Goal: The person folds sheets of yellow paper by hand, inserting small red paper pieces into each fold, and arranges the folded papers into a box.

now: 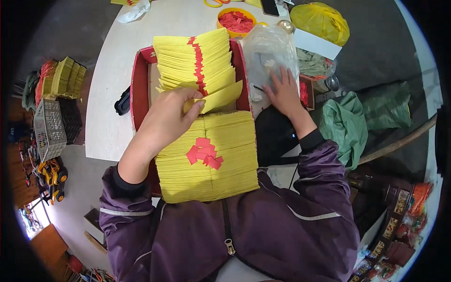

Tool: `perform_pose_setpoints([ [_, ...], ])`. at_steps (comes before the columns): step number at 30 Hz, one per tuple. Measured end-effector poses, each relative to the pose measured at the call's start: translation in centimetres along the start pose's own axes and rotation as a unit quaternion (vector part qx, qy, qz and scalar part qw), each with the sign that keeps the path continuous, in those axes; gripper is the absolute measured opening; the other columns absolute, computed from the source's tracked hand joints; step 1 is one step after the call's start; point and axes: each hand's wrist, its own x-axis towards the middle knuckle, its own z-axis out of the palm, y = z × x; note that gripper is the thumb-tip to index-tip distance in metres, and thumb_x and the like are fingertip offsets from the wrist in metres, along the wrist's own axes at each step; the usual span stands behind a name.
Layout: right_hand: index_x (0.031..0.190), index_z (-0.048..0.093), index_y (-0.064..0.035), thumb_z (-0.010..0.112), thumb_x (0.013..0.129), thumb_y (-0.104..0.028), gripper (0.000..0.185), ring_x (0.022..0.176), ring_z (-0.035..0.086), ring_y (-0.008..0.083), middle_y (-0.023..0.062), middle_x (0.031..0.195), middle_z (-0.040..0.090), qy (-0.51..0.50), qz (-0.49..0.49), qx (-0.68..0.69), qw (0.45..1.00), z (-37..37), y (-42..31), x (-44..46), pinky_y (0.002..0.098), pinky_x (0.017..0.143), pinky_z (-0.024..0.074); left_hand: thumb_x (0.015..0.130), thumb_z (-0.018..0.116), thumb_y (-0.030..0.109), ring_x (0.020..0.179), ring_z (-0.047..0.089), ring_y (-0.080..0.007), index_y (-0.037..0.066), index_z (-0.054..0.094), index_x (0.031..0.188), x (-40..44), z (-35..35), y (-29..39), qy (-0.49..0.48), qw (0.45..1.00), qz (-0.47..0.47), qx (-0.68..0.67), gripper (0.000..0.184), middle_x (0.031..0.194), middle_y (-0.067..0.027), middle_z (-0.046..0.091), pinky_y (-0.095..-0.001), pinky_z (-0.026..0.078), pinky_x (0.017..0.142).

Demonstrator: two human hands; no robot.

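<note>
My left hand (pixel 170 115) pinches the edge of a yellow paper piece (pixel 224 97) at the front of a fanned row of yellow papers (pixel 174 61) with red bits along their middle. That row stands in a red box (pixel 139 89). Nearer my body lies a thick stack of yellow papers (pixel 188 181), with several small red paper pieces (pixel 203 152) on top. My right hand (pixel 285 94) rests with fingers spread on the right, over a clear plastic bag (pixel 263 51) with small white lumps; nothing shows in its grasp.
A yellow bowl of red pieces (pixel 236 22) stands at the back of the white table (pixel 108 94). A black object (pixel 123 101) lies left of the box. Beyond the right edge are a yellow bag (pixel 319 23) and green sacks (pixel 345 124).
</note>
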Motion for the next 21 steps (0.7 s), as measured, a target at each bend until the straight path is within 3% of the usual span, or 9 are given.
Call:
perform_pose_setpoints([
  [4, 0.133, 0.066, -0.0053, 0.066, 0.096, -0.041, 0.051, 0.140, 0.043, 0.0538, 0.0242, 0.151, 0.052, -0.026, -0.030, -0.044, 0.998, -1.6, -1.6, -0.8, 0.0577, 0.117, 0.0364, 0.095, 0.067, 0.008, 0.072, 0.067, -0.0284, -0.008, 0.072, 0.104, 0.1, -0.6, 0.3, 0.005, 1.000, -0.023, 0.000, 0.019, 0.095, -0.0184, 0.076, -0.0377, 0.053, 0.070],
  [7, 0.121, 0.069, -0.0045, 0.069, 0.092, -0.028, 0.038, 0.132, 0.050, 0.0479, 0.0210, 0.144, 0.056, -0.039, -0.039, -0.025, 0.998, -5.1, -4.2, 0.0, 0.0530, 0.110, 0.0423, 0.093, 0.068, 0.008, 0.072, 0.067, -0.0297, -0.007, 0.072, 0.102, 0.1, -0.9, -0.6, 0.041, 0.998, 0.017, 0.038, 0.018, 0.095, -0.0175, 0.076, -0.0389, 0.053, 0.069],
  [9, 0.111, 0.069, -0.0048, 0.069, 0.084, -0.012, 0.027, 0.115, 0.058, 0.0388, 0.0159, 0.128, 0.063, 0.013, 0.001, 0.160, 0.987, -9.1, -7.0, 0.8, 0.0453, 0.098, 0.0488, 0.092, 0.070, 0.009, 0.069, 0.065, -0.0311, -0.005, 0.069, 0.094, 0.2, -0.3, -1.4, 0.085, 0.994, 0.051, 0.037, 0.014, 0.091, -0.0166, 0.073, -0.0406, 0.052, 0.066],
  [11, 0.108, 0.067, -0.0061, 0.069, 0.079, -0.003, 0.029, 0.101, 0.060, 0.0312, 0.0115, 0.114, 0.064, 0.048, -0.075, 0.294, 0.952, -13.0, -10.8, 1.1, 0.0388, 0.087, 0.0505, 0.092, 0.069, 0.008, 0.068, 0.064, -0.0310, -0.004, 0.069, 0.094, -0.2, 0.4, -1.5, 0.114, 0.991, 0.049, 0.058, 0.013, 0.090, -0.0160, 0.071, -0.0407, 0.052, 0.065],
  [12, 0.108, 0.067, -0.0061, 0.069, 0.079, -0.003, 0.029, 0.101, 0.060, 0.0312, 0.0115, 0.114, 0.064, 0.048, -0.077, 0.300, 0.950, -14.2, -12.2, 0.8, 0.0388, 0.087, 0.0505, 0.092, 0.069, 0.008, 0.068, 0.064, -0.0309, -0.003, 0.068, 0.093, -0.3, 0.7, -1.5, 0.142, 0.986, 0.057, 0.072, 0.011, 0.089, -0.0154, 0.070, -0.0408, 0.052, 0.064],
  [14, 0.111, 0.068, -0.0075, 0.068, 0.079, -0.001, 0.033, 0.097, 0.061, 0.0290, 0.0090, 0.109, 0.065, -0.048, -0.228, 0.405, 0.884, -15.6, -14.3, 0.4, 0.0363, 0.085, 0.0511, 0.092, 0.068, 0.007, 0.066, 0.063, -0.0307, -0.002, 0.066, 0.092, -0.4, 0.9, -1.5, 0.197, 0.972, 0.075, 0.100, 0.009, 0.087, -0.0142, 0.068, -0.0409, 0.051, 0.063],
  [16, 0.113, 0.068, -0.0086, 0.069, 0.079, -0.003, 0.034, 0.098, 0.061, 0.0269, 0.0073, 0.111, 0.065, -0.064, -0.285, 0.397, 0.870, -15.1, -15.6, 0.1, 0.0357, 0.086, 0.0503, 0.092, 0.067, 0.006, 0.065, 0.062, -0.0301, -0.002, 0.066, 0.094, -1.2, 0.7, -1.5, 0.190, 0.975, 0.069, 0.087, 0.009, 0.087, -0.0137, 0.067, -0.0403, 0.051, 0.062],
  [20, 0.120, 0.071, -0.0126, 0.070, 0.077, -0.004, 0.044, 0.101, 0.060, 0.0266, 0.0038, 0.115, 0.067, -0.089, -0.305, 0.364, 0.876, -15.0, -16.4, 0.4, 0.0364, 0.090, 0.0495, 0.092, 0.066, 0.005, 0.063, 0.060, -0.0285, -0.001, 0.065, 0.099, -3.6, 0.5, -1.3, 0.172, 0.983, 0.054, 0.039, 0.009, 0.086, -0.0123, 0.064, -0.0382, 0.050, 0.060],
  [21, 0.121, 0.072, -0.0136, 0.070, 0.077, -0.005, 0.046, 0.101, 0.060, 0.0266, 0.0034, 0.116, 0.067, -0.082, -0.309, 0.359, 0.877, -15.0, -16.6, 0.5, 0.0363, 0.091, 0.0493, 0.092, 0.066, 0.003, 0.065, 0.060, -0.0245, 0.000, 0.065, 0.100, -4.2, 0.4, -1.2, 0.148, 0.988, 0.035, 0.018, 0.008, 0.086, -0.0103, 0.064, -0.0354, 0.049, 0.060],
])
